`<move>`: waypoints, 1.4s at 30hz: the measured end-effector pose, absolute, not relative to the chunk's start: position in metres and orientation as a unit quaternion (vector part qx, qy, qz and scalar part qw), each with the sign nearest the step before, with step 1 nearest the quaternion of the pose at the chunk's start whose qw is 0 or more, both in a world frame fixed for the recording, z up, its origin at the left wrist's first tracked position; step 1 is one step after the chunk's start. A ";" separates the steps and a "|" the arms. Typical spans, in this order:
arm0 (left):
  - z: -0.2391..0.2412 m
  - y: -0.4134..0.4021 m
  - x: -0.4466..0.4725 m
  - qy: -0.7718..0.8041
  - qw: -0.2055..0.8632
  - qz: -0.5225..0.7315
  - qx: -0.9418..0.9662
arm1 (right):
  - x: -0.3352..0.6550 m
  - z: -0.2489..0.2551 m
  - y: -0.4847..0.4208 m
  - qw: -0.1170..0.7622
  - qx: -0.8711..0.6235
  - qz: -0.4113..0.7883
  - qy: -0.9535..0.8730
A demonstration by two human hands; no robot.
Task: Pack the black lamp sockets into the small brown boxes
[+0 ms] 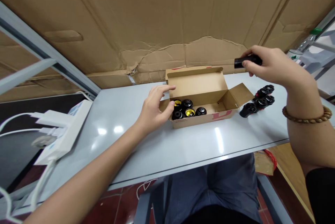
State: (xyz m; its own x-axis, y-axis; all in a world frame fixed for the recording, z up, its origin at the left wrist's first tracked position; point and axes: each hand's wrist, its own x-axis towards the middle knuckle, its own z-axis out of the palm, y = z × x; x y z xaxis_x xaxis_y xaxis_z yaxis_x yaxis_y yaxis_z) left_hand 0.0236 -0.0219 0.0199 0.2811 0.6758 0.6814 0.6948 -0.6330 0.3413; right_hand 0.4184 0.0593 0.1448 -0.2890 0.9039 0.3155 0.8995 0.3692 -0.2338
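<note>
My right hand (265, 61) is closed around a black flashlight (239, 62), raised above the table's right side and tilted nearly level. At the left end of an open cardboard box (193, 122) is my left hand (157, 107), empty, with thumb and fingers apart; I cannot tell whether it touches the box. Several black flashlights (201, 111) stand in the left part of the box, two showing yellow insides at their upper ends. To the right of the box, several more black flashlights (248, 109) stand in a cluster on the table, some with red parts.
The glossy white table (125, 150) backs onto large cardboard sheets (157, 14). A white power strip (65, 136) with plugs and cables lies at the left, near a grey metal frame (44, 39). At the far right is a clear bottle (306, 42) with a green cap.
</note>
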 end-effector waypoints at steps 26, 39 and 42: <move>0.008 -0.015 0.023 -0.458 -0.025 -0.406 -0.790 | 0.332 0.049 0.044 0.225 -0.201 0.142 -0.943; 0.011 -0.017 0.022 -0.453 -0.016 -0.394 -0.799 | 0.330 0.045 0.042 0.232 -0.229 0.148 -0.934; 0.012 -0.017 0.022 -0.454 -0.017 -0.389 -0.801 | 0.331 0.047 0.041 0.230 -0.231 0.152 -0.933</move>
State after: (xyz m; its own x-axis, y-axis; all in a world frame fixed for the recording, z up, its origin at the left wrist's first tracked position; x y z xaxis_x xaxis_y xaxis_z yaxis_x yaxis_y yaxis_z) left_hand 0.0221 -0.0173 0.0122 0.2841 0.7411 0.6083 0.7153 -0.5863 0.3802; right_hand 0.3306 0.0412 0.0469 -0.7875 0.5014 0.3584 0.3618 0.8468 -0.3899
